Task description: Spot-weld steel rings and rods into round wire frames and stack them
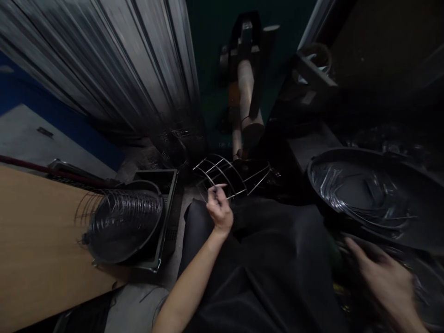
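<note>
My left hand (220, 210) is closed on the near edge of a curved wire frame (227, 173), an open grid of thin metal rods. The frame is over my lap, just below the end of a machine's pale cylindrical arm (248, 97). Far to the right and low is my right hand (386, 280), smeared by motion, with one finger stretched to the left. It is beside the dark apron (267, 259) on my lap, near a shadowed dish. Whether it holds anything cannot be made out.
At right, a large dark round pan (350, 217) contains bent wire pieces (329, 185). On the left, a black bowl (121, 231) with many curved wires stands on a crate (169, 203), beside a tan board (41, 245). Corrugated metal sheeting (104, 51) rises behind.
</note>
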Action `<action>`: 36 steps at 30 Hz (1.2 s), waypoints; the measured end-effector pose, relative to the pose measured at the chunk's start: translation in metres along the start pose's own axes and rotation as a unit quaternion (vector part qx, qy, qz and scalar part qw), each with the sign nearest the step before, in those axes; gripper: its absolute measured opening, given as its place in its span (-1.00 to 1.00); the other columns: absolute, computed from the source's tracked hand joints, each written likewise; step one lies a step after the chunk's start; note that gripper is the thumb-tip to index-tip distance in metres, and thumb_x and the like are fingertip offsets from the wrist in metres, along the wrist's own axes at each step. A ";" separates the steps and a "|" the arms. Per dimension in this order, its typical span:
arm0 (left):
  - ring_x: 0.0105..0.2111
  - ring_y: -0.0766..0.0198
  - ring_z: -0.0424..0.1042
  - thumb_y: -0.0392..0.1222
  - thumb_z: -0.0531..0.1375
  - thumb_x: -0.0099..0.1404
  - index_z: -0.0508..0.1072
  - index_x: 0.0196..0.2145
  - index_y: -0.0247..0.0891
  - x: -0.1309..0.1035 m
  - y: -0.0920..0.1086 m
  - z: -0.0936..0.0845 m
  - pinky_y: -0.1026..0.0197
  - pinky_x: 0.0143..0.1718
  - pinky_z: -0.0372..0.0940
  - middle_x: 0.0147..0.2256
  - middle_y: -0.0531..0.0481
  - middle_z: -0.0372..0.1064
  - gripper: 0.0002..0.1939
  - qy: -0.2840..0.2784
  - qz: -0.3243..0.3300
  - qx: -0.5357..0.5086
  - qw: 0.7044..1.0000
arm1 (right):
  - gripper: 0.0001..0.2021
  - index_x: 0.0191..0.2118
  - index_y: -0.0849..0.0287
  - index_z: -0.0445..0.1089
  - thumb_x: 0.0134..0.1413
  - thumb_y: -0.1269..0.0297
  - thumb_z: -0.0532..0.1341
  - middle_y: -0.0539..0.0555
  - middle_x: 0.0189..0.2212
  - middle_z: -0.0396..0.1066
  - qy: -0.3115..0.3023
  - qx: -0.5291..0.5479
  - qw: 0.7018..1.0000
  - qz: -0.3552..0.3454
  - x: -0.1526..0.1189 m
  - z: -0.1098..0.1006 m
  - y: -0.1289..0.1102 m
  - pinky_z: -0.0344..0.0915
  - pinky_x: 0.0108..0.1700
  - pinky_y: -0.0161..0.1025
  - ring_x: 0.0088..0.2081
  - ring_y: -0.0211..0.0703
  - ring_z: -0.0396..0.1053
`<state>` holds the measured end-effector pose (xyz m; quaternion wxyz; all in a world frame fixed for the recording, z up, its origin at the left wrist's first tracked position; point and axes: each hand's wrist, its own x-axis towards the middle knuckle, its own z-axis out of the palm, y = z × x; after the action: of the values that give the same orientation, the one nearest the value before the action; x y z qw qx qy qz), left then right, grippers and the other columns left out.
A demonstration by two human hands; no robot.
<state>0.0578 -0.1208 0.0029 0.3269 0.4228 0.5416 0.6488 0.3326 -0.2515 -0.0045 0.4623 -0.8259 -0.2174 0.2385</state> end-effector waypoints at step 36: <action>-0.71 0.53 -0.11 0.15 0.10 0.21 0.35 -0.33 -0.30 0.054 -0.026 -0.010 0.48 -0.70 -0.18 -0.66 0.23 -0.11 -0.60 0.054 -0.147 -0.131 0.979 | -0.68 -0.48 0.27 0.46 -0.50 0.37 0.51 -0.02 -0.54 0.42 -0.282 0.387 0.864 0.155 -0.043 0.183 -0.149 0.23 -0.57 -0.55 -0.48 -0.37 0.38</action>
<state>0.0244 -0.0725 -0.0126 0.4410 0.2564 0.5252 0.6811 0.1693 -0.0847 0.0494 0.6212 -0.5011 -0.0979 0.5945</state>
